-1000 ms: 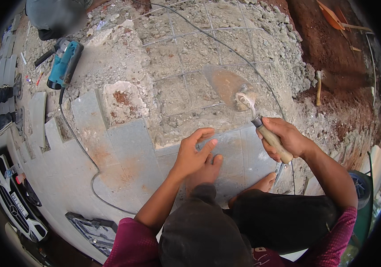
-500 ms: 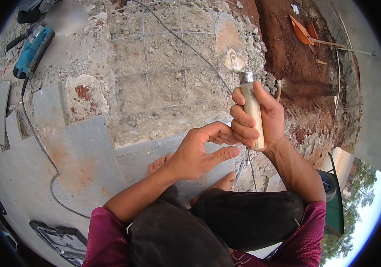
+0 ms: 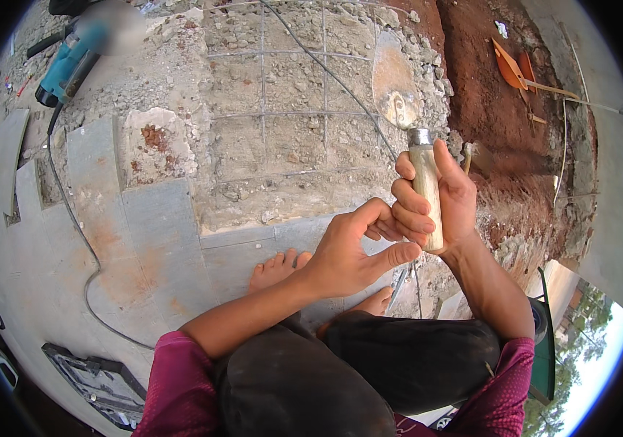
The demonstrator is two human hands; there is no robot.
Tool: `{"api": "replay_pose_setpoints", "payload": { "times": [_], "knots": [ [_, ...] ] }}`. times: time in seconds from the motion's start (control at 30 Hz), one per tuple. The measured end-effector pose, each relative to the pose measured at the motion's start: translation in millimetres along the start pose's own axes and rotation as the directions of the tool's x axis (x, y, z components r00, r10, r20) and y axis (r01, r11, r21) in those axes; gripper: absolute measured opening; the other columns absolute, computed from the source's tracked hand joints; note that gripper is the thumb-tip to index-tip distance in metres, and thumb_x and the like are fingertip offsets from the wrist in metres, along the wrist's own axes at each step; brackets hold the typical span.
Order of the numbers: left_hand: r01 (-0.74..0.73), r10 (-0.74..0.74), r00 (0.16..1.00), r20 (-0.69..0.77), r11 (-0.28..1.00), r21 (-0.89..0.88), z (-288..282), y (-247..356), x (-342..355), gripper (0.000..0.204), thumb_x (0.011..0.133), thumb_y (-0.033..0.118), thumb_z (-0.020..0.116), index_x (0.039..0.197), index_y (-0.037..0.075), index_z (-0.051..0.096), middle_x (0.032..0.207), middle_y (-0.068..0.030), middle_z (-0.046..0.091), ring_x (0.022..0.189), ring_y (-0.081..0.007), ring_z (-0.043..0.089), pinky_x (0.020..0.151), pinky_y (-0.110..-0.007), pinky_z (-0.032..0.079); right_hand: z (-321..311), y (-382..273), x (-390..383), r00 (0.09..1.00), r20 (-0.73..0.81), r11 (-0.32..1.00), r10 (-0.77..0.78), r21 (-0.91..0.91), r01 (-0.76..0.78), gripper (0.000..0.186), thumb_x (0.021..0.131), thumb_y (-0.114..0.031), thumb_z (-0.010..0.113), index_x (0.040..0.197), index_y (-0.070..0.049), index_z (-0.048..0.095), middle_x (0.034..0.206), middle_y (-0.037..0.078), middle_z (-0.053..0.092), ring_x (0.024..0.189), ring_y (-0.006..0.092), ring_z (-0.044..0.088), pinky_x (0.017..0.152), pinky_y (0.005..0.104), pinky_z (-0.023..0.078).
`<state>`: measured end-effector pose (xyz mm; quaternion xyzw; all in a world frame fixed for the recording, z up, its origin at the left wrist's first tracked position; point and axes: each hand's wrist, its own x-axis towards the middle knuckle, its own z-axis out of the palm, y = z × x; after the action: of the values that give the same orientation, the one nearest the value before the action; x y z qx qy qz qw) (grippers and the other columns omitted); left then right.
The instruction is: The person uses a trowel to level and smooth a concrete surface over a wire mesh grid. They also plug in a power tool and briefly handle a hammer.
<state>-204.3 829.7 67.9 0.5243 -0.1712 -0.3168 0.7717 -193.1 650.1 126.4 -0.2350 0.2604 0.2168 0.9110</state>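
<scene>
A trowel with a rusty, pale-spotted blade point(image 3: 396, 81) and a light wooden handle point(image 3: 426, 182) points away from me. My right hand point(image 3: 454, 197) is wrapped round that handle, its thumb lying along the side near the metal collar. Just left of it, my left hand point(image 3: 348, 251) is half curled with thumb and fingers apart, holding nothing. Its fingertips meet the right hand's fingers near the handle's butt, and whether they touch the wood is hidden. Beyond the hands, the blade hangs over rough grey rubble point(image 3: 289, 142) crossed by a wire grid.
Grey paving slabs point(image 3: 158, 226) lie under my bare feet and to the left. A teal power tool point(image 3: 75, 62) with a dark cable point(image 3: 78, 222) rests at the far left. An open black case point(image 3: 96, 382) is near left. Right lies a red-earth trench point(image 3: 486, 87) with an orange tool point(image 3: 509, 65).
The view has shifted slightly, so the ground appears farther right. Both hands keep nearly the same pose, and the left thumb sits a little closer to the handle's butt.
</scene>
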Motion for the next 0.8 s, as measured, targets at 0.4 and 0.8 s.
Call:
{"api": "replay_pose_setpoints", "payload": {
  "times": [0.4, 0.8],
  "knots": [
    [0.034, 0.116, 0.984, -0.133, 0.618, 0.786, -101.0, -24.2, -66.7, 0.027, 0.088, 0.017, 0.083, 0.105, 0.003, 0.069, 0.102, -0.0123, 0.072, 0.101, -0.0310, 0.071, 0.088, -0.042, 0.056, -30.0, 18.1, 23.7, 0.901, -0.374, 0.440, -0.219, -0.862, -0.251, 0.029, 0.106, -0.031, 0.064, 0.118, -0.007, 0.053, 0.068, 0.005, 0.059, 0.056, 0.0155, 0.059, 0.050, 0.0318, 0.048],
    [0.366, 0.341, 0.879, -0.332, -0.038, 0.930, -222.9, -43.6, -113.3, 0.049, 0.092, 0.029, 0.075, 0.134, 0.007, 0.062, 0.156, -0.0202, 0.048, 0.148, -0.0395, 0.039, 0.119, -0.059, 0.024, -32.2, 48.4, 143.5, 0.998, 0.045, -0.804, 0.040, -0.592, 0.059, 0.035, 0.106, -0.038, 0.054, 0.114, -0.004, 0.058, 0.087, 0.023, 0.074, 0.084, 0.0429, 0.074, 0.075, 0.0526, 0.057]
  ]
}}
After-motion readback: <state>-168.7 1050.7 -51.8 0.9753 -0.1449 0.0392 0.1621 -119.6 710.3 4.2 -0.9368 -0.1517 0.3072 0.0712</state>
